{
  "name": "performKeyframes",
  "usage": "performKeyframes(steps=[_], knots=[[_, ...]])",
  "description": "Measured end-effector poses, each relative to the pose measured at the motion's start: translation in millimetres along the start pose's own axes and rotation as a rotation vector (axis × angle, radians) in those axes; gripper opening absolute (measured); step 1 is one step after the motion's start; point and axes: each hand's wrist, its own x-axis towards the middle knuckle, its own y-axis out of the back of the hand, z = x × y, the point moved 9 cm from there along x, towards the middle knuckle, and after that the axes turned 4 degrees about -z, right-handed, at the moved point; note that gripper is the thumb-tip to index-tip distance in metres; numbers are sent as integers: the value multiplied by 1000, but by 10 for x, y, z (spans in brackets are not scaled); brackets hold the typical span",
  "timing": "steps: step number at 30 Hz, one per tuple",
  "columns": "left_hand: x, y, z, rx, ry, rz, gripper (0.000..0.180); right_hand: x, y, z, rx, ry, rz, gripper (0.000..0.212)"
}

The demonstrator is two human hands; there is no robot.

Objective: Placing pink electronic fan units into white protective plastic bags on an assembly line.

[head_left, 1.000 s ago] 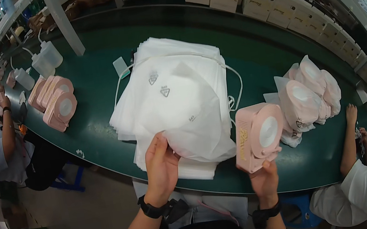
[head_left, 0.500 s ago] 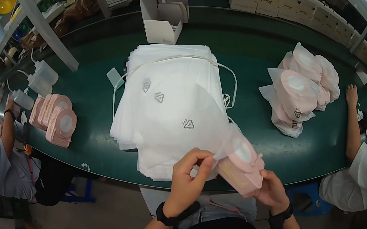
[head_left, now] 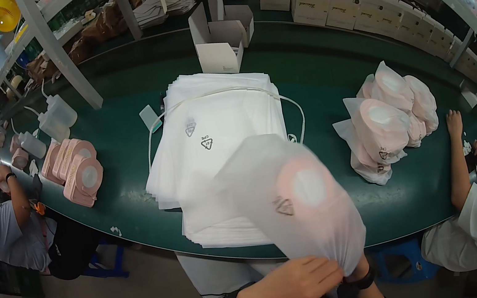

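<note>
Pink device (head_left: pixel 309 188) in translucent bag (head_left: pixel 242 170), over worktop (head_left: pixel 136 212) near edge, just beyond L hand (head_left: pixel 297 283); long axis slants up-L from bag's gathered end. L fingers pinch that end. R hand (head_left: pixel 362 268) close too, mostly hidden; R fingers: can't tell.

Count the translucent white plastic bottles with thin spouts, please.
3, at the left of the green table, beyond rounded pink plastic devices: the right bottle, the middle bottle and the smaller left bottle. Others may be hidden.
</note>
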Motion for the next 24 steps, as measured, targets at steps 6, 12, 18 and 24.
performKeyframes(steps=[6,12,18,24], knots=[[-11,329,-74,-225,82,197,14,68,195,-99,-279,-68,0,42],[-331,983,-298,-272,243,506,12,316,-1361,-16,-933,174,-663,43],[-990,1760,-185,-239,261,1058,27,-229,-2324,-501,-1211,171,-1164,36],[-1067,2006,-71,-346,295,1097,27,-469,-2619,-914,-1318,1124,-993,20]])
